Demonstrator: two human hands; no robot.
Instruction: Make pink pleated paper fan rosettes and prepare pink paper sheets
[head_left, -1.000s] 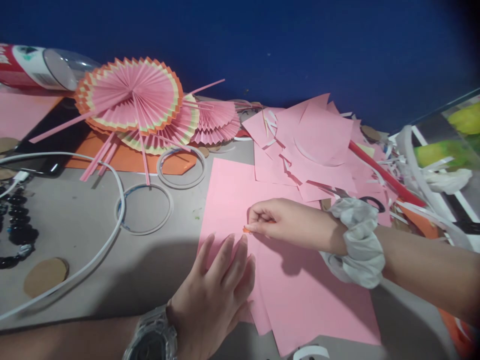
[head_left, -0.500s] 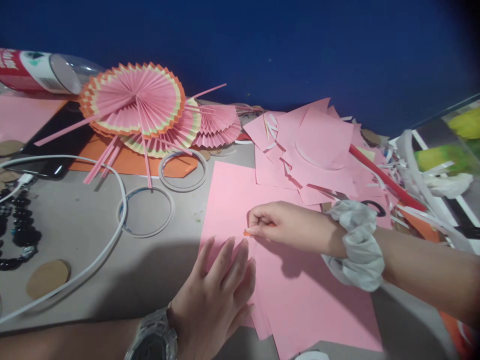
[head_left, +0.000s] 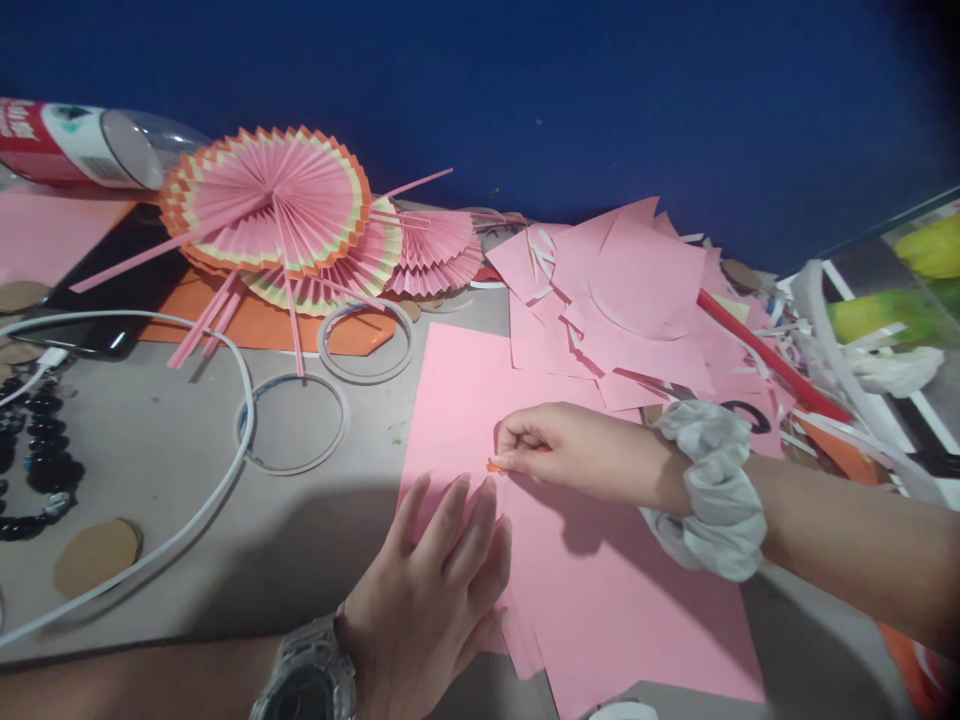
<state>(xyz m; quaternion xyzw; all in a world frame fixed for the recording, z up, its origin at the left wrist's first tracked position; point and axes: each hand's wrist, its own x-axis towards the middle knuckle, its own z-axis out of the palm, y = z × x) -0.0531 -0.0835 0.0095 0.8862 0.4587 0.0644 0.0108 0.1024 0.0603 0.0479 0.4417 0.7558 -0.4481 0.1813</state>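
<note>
A stack of pink paper sheets point(head_left: 592, 590) lies on the grey table in front of me. My left hand point(head_left: 431, 610), with a clear watch on its wrist, rests flat on the sheets' left edge, fingers stretched out. My right hand point(head_left: 570, 450), a white scrunchie on the wrist, is closed in a pinch on a small orange thing point(head_left: 493, 466) whose tip touches the paper just beyond my left fingertips.
Pleated pink paper fans point(head_left: 270, 205) lie at the back left on orange paper. Two white rings point(head_left: 291, 422) and a white cable point(head_left: 217, 470) lie left of the sheets. Cut pink scraps point(head_left: 637, 290) and scissors point(head_left: 739, 410) pile at the back right. Black beads point(head_left: 37, 455) sit far left.
The view has shifted slightly, so everything sits a little lower. Both hands have stayed almost still on the pink paper.
</note>
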